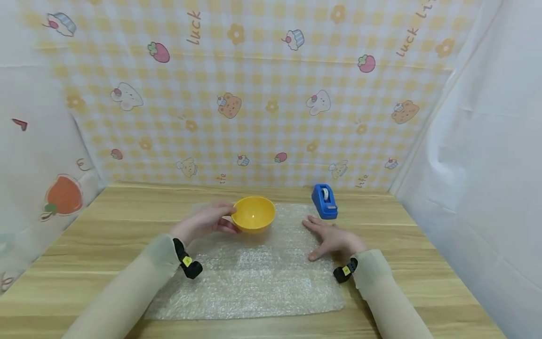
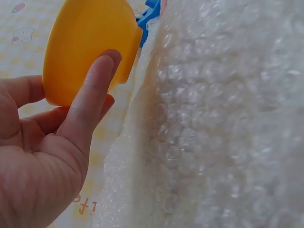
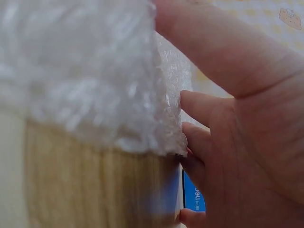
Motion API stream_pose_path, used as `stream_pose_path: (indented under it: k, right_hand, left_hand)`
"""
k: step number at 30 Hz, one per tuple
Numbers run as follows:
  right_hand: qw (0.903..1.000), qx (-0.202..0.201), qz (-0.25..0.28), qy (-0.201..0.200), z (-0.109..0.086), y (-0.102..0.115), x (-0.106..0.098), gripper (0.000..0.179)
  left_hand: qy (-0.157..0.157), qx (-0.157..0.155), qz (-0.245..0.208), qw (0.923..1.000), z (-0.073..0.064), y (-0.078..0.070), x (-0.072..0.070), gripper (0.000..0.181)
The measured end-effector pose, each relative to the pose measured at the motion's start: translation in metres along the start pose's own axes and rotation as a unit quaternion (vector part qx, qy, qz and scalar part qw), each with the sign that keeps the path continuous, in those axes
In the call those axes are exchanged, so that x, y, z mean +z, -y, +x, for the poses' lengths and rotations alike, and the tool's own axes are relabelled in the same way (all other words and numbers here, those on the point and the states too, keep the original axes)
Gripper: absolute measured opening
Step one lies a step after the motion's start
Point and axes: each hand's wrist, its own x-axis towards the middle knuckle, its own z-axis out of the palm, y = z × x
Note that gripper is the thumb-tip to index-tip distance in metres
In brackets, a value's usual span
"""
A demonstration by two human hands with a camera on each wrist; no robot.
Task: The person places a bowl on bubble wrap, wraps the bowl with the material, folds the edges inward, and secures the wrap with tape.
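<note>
A yellow bowl [image 1: 253,214] is tilted with its inside towards the head camera, over the far part of a sheet of bubble wrap [image 1: 254,287]. My left hand [image 1: 207,220] pinches its left rim, thumb on one side and fingers on the other; the left wrist view shows the bowl [image 2: 90,42] side-on, its base facing the wrap. My right hand [image 1: 336,238] rests on the right edge of the bubble wrap, fingers spread and mostly straight. In the right wrist view its fingertips touch the wrap's edge [image 3: 166,128].
A blue tape dispenser [image 1: 325,202] stands beyond the right hand, near the back of the wooden table [image 1: 423,282]. A patterned cloth [image 1: 271,84] hangs behind, with white sheets [image 1: 487,141] at the sides.
</note>
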Motion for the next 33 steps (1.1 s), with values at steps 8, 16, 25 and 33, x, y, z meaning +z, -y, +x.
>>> stream_pose_path:
  k: [8,16,25,33]
  right_hand:
    - [1.0000,-0.001,0.009,-0.002,0.001,-0.002,-0.001,0.105]
    - [0.9994,0.007,0.033,-0.001,0.000,-0.003,-0.002,0.106]
    - [0.9996,0.011,0.026,-0.003,0.003,0.000,-0.008,0.101]
    - [0.9964,0.033,0.030,-0.071,0.017,0.015,-0.025,0.077]
  left_hand:
    - [0.014,-0.019,0.015,0.9996,-0.012,0.007,0.009,0.045]
    - [0.005,-0.050,-0.011,0.9987,-0.013,0.016,0.015,0.052]
    - [-0.012,-0.053,-0.049,0.9973,-0.015,0.024,0.022,0.053]
    - [0.010,-0.036,-0.031,0.9988,-0.012,0.028,0.022,0.058]
